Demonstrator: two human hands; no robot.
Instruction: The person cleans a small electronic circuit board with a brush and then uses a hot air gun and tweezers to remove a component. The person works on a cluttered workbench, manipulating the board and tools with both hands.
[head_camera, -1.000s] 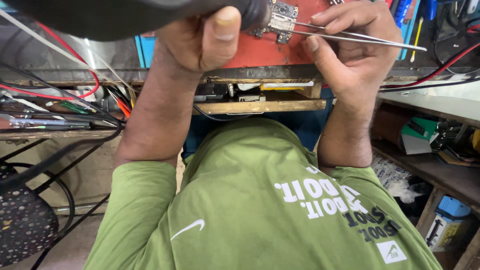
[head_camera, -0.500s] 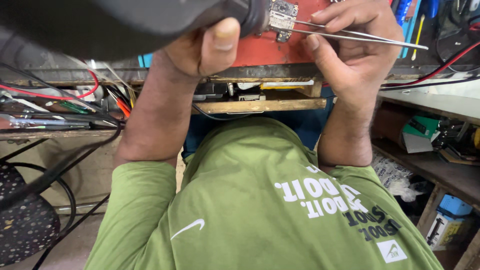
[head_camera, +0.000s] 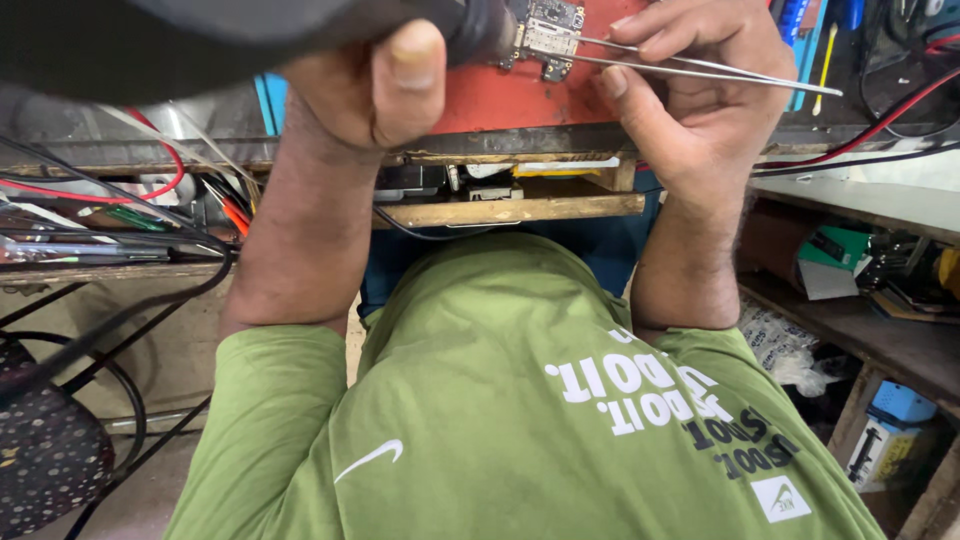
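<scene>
Board (head_camera: 548, 28): small circuit board with metal shields, lying on a red mat (head_camera: 520, 95) at the top edge of the view, between the two hands; partly cut off by the frame, so its long axis cannot be told.

Tweezers (head_camera: 700, 68): thin metal pair, long axis nearly level, tips pointing left onto the board just past the right fingertips, rear end pointing right and slightly down beyond the hand.

Right hand (head_camera: 700, 95): fingers (head_camera: 665, 20) and thumb pressed together on the tweezers, clamped near their front half.

Left hand (head_camera: 365, 85): fingers wrapped shut around a dark round tool (head_camera: 470, 25); thumb on top, nozzle end pointing right and meeting the board's left edge.

Bench (head_camera: 510, 208): wooden edge under the mat, below both wrists.

Wires (head_camera: 130, 185): red, black and grey, left of the left forearm; more red and black leads run off right of the right hand.

Shirt (head_camera: 520, 400): green, with white lettering and a small white square label near the lower right.

Packages: green flat box (head_camera: 835, 250) on the shelf right of the right forearm; blue-and-white box (head_camera: 885, 430) lower right; crumpled clear bag (head_camera: 785, 345) between them.

Stool (head_camera: 45, 450): dark, dotted seat, lower left.
</scene>
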